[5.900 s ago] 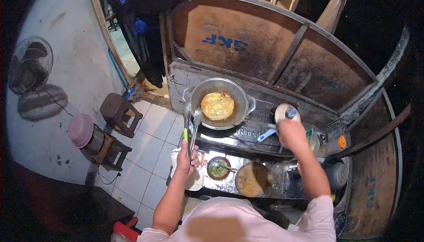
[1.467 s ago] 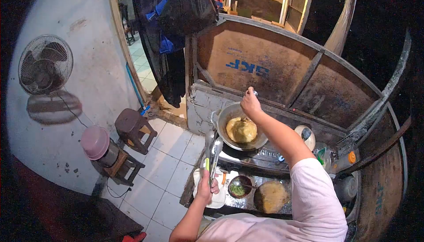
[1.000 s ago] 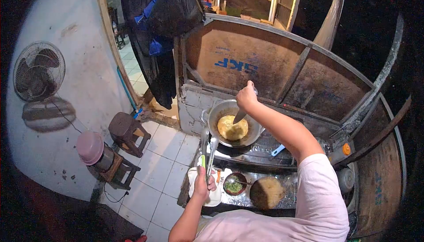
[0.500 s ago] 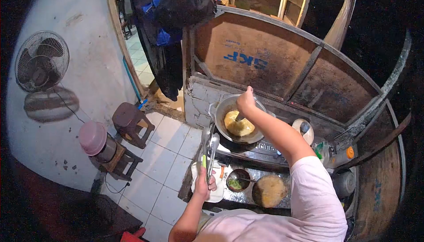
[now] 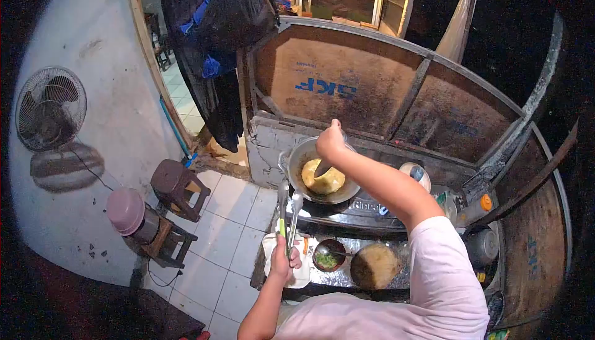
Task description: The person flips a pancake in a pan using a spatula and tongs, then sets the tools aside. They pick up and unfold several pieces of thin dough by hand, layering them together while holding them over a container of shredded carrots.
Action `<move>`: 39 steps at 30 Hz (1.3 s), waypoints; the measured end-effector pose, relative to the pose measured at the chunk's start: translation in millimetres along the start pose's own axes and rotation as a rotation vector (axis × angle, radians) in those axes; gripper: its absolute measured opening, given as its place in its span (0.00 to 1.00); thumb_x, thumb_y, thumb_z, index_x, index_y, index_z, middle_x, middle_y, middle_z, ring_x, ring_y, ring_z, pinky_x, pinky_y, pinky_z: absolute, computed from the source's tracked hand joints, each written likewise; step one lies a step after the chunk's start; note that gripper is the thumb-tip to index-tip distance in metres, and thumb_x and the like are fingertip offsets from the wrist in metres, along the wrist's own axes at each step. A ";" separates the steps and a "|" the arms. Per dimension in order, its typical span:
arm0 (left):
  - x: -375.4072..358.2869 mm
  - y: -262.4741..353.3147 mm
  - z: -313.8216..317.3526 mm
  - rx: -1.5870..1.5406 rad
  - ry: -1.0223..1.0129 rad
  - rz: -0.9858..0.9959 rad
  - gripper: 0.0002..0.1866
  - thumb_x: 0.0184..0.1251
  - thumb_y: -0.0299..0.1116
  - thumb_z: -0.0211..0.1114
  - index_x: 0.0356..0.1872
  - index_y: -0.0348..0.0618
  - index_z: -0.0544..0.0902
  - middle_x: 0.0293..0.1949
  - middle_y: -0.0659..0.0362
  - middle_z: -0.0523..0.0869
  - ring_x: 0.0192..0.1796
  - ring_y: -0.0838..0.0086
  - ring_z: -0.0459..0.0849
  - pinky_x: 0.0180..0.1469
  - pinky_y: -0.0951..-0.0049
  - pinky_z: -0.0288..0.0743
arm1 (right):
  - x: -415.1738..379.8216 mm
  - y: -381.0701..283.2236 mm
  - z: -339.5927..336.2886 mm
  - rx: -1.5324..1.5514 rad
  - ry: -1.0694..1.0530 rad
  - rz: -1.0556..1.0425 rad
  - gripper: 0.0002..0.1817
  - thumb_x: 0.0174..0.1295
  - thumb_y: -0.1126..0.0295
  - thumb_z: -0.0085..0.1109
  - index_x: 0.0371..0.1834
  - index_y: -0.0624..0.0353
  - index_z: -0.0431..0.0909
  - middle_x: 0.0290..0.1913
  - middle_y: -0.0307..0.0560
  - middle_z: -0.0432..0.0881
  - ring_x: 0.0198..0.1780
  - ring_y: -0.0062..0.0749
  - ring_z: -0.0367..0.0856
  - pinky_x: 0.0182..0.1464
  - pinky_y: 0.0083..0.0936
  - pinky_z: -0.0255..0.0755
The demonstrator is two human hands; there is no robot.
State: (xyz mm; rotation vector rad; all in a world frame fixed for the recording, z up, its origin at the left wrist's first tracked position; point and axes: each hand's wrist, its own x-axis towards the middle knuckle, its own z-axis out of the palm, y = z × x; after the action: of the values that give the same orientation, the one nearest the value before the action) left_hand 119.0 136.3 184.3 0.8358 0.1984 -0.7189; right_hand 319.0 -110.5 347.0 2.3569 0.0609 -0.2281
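Observation:
My left hand point(image 5: 283, 262) is closed around metal tongs point(image 5: 294, 216) with a green grip, held upright left of the stove. Above the wok point(image 5: 340, 192), my right hand point(image 5: 331, 141) is wrapped round the handle of a utensil whose dark blade point(image 5: 321, 168) reaches down to a yellow, egg-like food point(image 5: 326, 182). Most of that handle is hidden by the hand. The wok rests on a stove point(image 5: 367, 205) with lettering on its front. Nearer my body are a small bowl point(image 5: 328, 256) of chopped greens with a spoon, and a round wooden board point(image 5: 375, 265).
A white tray point(image 5: 302, 276) lies under my left hand. Right of the stove are a pale bowl point(image 5: 416, 176), an orange-capped container point(image 5: 475, 208) and a metal pot point(image 5: 483, 248). Stools point(image 5: 178, 185) stand on the tiled floor at left, by a wall fan point(image 5: 51, 109).
The view has shifted, so the wok and both hands appear further left. The utensil's blade shows more at the food. Both hands keep their hold.

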 end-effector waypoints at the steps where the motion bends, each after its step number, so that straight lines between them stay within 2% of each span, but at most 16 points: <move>1: -0.2 -1.3 -0.5 -0.004 0.006 -0.003 0.34 0.69 0.67 0.46 0.43 0.39 0.73 0.16 0.66 0.65 0.14 0.80 0.60 0.19 0.74 0.58 | -3.6 -5.1 -2.0 0.007 -0.036 -0.036 0.12 0.62 0.60 0.55 0.38 0.47 0.88 0.38 0.37 0.87 0.37 0.34 0.82 0.45 0.48 0.57; 3: 0.5 -3.0 -2.6 -0.002 0.000 -0.003 0.35 0.69 0.68 0.46 0.43 0.39 0.73 0.16 0.66 0.65 0.14 0.80 0.60 0.19 0.74 0.58 | 0.7 -19.5 10.3 0.007 -0.029 -0.045 0.12 0.62 0.61 0.55 0.38 0.47 0.88 0.38 0.38 0.88 0.39 0.36 0.82 0.45 0.49 0.58; 6: -0.7 -4.7 -4.5 0.000 -0.010 0.003 0.35 0.68 0.68 0.46 0.43 0.39 0.73 0.16 0.66 0.65 0.14 0.80 0.60 0.19 0.74 0.58 | -0.9 -33.2 24.8 -0.046 0.153 -0.018 0.11 0.61 0.61 0.55 0.39 0.44 0.88 0.38 0.39 0.88 0.40 0.37 0.83 0.47 0.50 0.57; 8: -1.3 -3.6 -4.3 0.005 -0.017 0.011 0.35 0.68 0.68 0.46 0.43 0.39 0.73 0.16 0.66 0.64 0.14 0.80 0.60 0.19 0.74 0.58 | 2.3 -28.8 27.3 -0.005 0.117 -0.024 0.12 0.61 0.60 0.55 0.39 0.45 0.88 0.37 0.39 0.88 0.39 0.36 0.83 0.48 0.49 0.57; 13: -2.0 -1.3 2.5 0.026 0.008 -0.002 0.33 0.69 0.68 0.46 0.41 0.41 0.74 0.15 0.67 0.64 0.14 0.80 0.59 0.18 0.75 0.56 | -24.6 13.9 4.2 0.101 0.026 -0.020 0.12 0.60 0.60 0.55 0.37 0.47 0.88 0.35 0.39 0.88 0.37 0.34 0.83 0.47 0.49 0.57; 16: -1.2 -1.8 7.2 0.041 0.011 -0.004 0.32 0.69 0.68 0.46 0.41 0.43 0.74 0.15 0.67 0.64 0.13 0.81 0.58 0.18 0.76 0.56 | -36.5 41.4 17.1 0.089 0.130 0.132 0.12 0.61 0.62 0.53 0.32 0.47 0.88 0.33 0.39 0.87 0.33 0.33 0.84 0.46 0.49 0.57; 17: -0.2 -2.0 7.1 0.042 0.012 -0.016 0.32 0.69 0.68 0.46 0.40 0.44 0.74 0.15 0.67 0.64 0.13 0.81 0.58 0.18 0.76 0.56 | -40.6 52.0 23.4 0.115 0.033 0.125 0.14 0.61 0.60 0.53 0.41 0.49 0.88 0.40 0.39 0.88 0.41 0.38 0.84 0.49 0.51 0.57; 21: 4.2 -1.4 11.7 0.045 -0.008 -0.005 0.31 0.69 0.68 0.45 0.39 0.45 0.73 0.15 0.68 0.63 0.13 0.81 0.58 0.18 0.76 0.55 | -76.0 76.7 59.9 0.277 0.035 0.246 0.12 0.60 0.63 0.54 0.37 0.48 0.88 0.40 0.43 0.88 0.42 0.35 0.85 0.47 0.48 0.60; 22: 5.7 0.3 13.7 0.050 -0.003 -0.004 0.32 0.68 0.68 0.46 0.38 0.45 0.73 0.15 0.68 0.63 0.13 0.81 0.59 0.17 0.77 0.56 | -91.8 78.7 70.1 0.287 0.135 0.271 0.08 0.53 0.61 0.61 0.27 0.49 0.87 0.32 0.45 0.88 0.34 0.36 0.87 0.38 0.41 0.70; 23: 7.4 1.5 14.4 0.053 -0.004 -0.006 0.32 0.68 0.68 0.46 0.38 0.45 0.73 0.15 0.68 0.63 0.13 0.81 0.59 0.17 0.77 0.56 | -103.2 77.9 81.2 0.289 0.133 0.275 0.08 0.53 0.61 0.61 0.27 0.49 0.87 0.32 0.45 0.88 0.34 0.36 0.87 0.38 0.41 0.70; 25: 12.9 3.5 14.8 0.075 0.016 -0.005 0.32 0.67 0.69 0.47 0.38 0.46 0.73 0.15 0.68 0.63 0.13 0.81 0.59 0.17 0.77 0.57 | -124.4 74.0 104.3 0.502 0.041 0.294 0.11 0.53 0.60 0.60 0.33 0.50 0.88 0.34 0.48 0.88 0.38 0.41 0.88 0.37 0.38 0.76; 27: 19.1 4.9 15.1 0.092 0.025 -0.006 0.33 0.66 0.70 0.47 0.38 0.46 0.73 0.15 0.68 0.63 0.13 0.81 0.59 0.17 0.77 0.57 | -142.7 63.4 135.2 0.602 0.118 0.359 0.13 0.52 0.57 0.62 0.31 0.52 0.88 0.31 0.51 0.87 0.37 0.46 0.87 0.34 0.36 0.80; 31: 33.5 3.8 15.5 0.157 0.010 0.012 0.33 0.66 0.70 0.47 0.37 0.45 0.73 0.15 0.68 0.64 0.12 0.81 0.59 0.16 0.77 0.57 | -180.9 25.5 163.6 0.855 -0.024 0.491 0.20 0.60 0.50 0.59 0.34 0.57 0.85 0.36 0.54 0.86 0.41 0.49 0.86 0.41 0.42 0.78; 32: 39.0 2.7 15.4 0.143 0.014 -0.013 0.32 0.67 0.69 0.47 0.38 0.45 0.73 0.15 0.67 0.64 0.12 0.81 0.59 0.16 0.77 0.57 | -189.2 17.4 169.3 0.880 -0.020 0.504 0.20 0.62 0.48 0.55 0.38 0.53 0.84 0.36 0.56 0.85 0.40 0.49 0.85 0.39 0.44 0.77; 36: 49.5 1.4 29.4 0.186 0.063 -0.038 0.32 0.68 0.69 0.47 0.38 0.45 0.74 0.16 0.66 0.66 0.12 0.81 0.59 0.16 0.77 0.57 | -211.7 -9.9 191.1 0.954 0.023 0.564 0.19 0.64 0.50 0.54 0.42 0.53 0.82 0.34 0.54 0.86 0.38 0.50 0.85 0.37 0.45 0.77; 39: 54.4 -4.7 40.7 0.197 0.060 -0.020 0.32 0.67 0.69 0.47 0.37 0.45 0.74 0.16 0.66 0.66 0.12 0.81 0.59 0.15 0.77 0.56 | -234.0 -16.3 195.3 1.056 0.078 0.675 0.18 0.64 0.50 0.54 0.42 0.53 0.82 0.34 0.55 0.85 0.38 0.51 0.85 0.37 0.45 0.76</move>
State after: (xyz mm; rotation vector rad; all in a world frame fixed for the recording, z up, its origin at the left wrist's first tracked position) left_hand 152.2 76.8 185.3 1.0447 0.1922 -0.7409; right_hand 58.6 -229.9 241.8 3.2192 -1.0307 0.2349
